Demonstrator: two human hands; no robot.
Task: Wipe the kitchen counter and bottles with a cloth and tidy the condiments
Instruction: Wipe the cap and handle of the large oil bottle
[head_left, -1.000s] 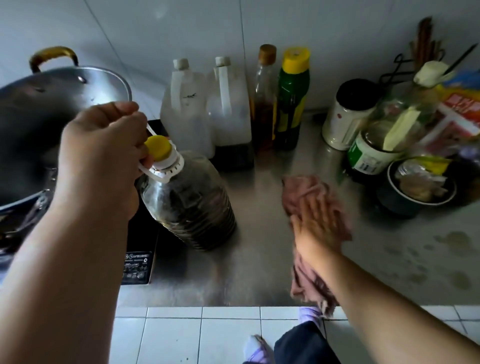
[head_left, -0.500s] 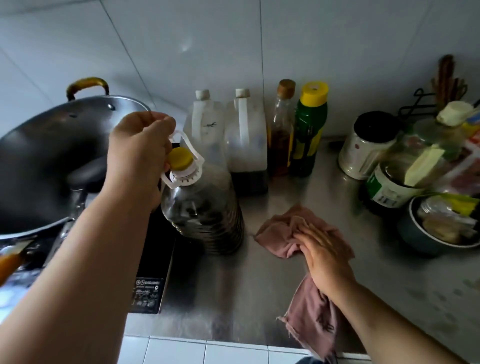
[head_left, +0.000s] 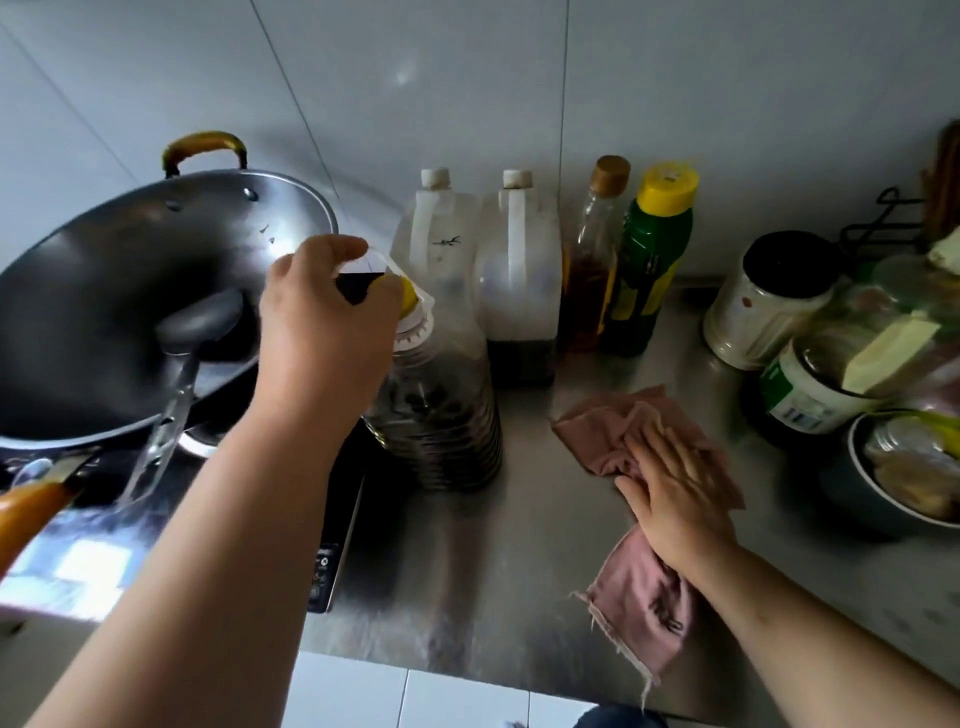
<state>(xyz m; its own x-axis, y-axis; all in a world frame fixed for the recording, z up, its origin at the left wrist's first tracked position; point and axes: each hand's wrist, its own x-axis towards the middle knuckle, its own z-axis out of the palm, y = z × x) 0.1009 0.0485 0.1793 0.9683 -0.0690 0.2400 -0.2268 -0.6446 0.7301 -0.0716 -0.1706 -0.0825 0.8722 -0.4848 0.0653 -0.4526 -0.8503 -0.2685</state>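
- Centrally, the left hand (head_left: 322, 332) was closed around the white carry handle of the big oil bottle (head_left: 441, 410), which stood at mid-frame.
- The right hand (head_left: 675, 493) lay flat and open on the pink cloth (head_left: 639, 608), lower right.
- The cloth rested on the steel counter (head_left: 545, 545) below a white tiled wall.
- A wok (head_left: 130, 291) filled the left; more bottles and jars stood behind and right.

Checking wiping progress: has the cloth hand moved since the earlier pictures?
Yes. The right hand has slid the cloth left, nearer the big oil bottle.
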